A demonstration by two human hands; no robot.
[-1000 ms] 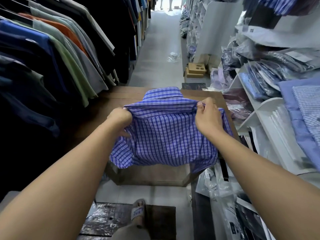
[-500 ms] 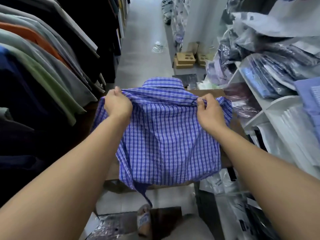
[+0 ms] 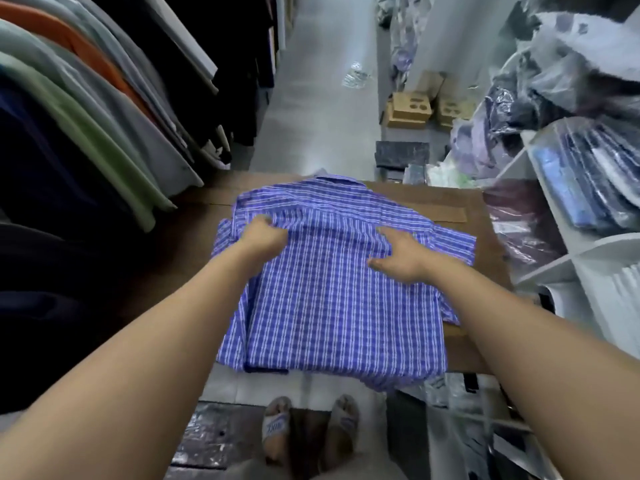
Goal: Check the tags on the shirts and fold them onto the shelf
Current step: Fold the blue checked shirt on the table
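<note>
Blue-and-white checked shirt (image 3: 329, 306): thin woven cloth, lying back up on the brown wooden table (image 3: 486, 237). Its collar points to the far edge and its hem spills slightly over the near edge.
Short sleeve: one pokes out toward the table's right edge. The left side looks tucked under.
Left hand (image 3: 265, 237): sits knuckles up near the shirt's left shoulder, fingers curled into a bunch of the cloth and pinching it.
Right hand (image 3: 403, 258): rests on the cloth near the right shoulder, fingers loosely spread and fairly straight, pressing rather than gripping. Blur hides finer detail.
Tag: not visible, so I cannot tell where it sits.
Handling, as I judge it: light, soft and floppy, with only the collar giving any stiffness. It will likely slide on the smooth wood and crease easily, but it is not fragile.
Where to take hold: at the shoulder seams or side folds, pinching through every layer. To carry it folded, I would put flat palms underneath so the layers stay together.
White shelf unit (image 3: 588, 251): stands past the table's right edge and holds shirts in clear plastic bags (image 3: 588, 174).
Hanging garments (image 3: 86, 116): a dense row beside the table's left edge.
</note>
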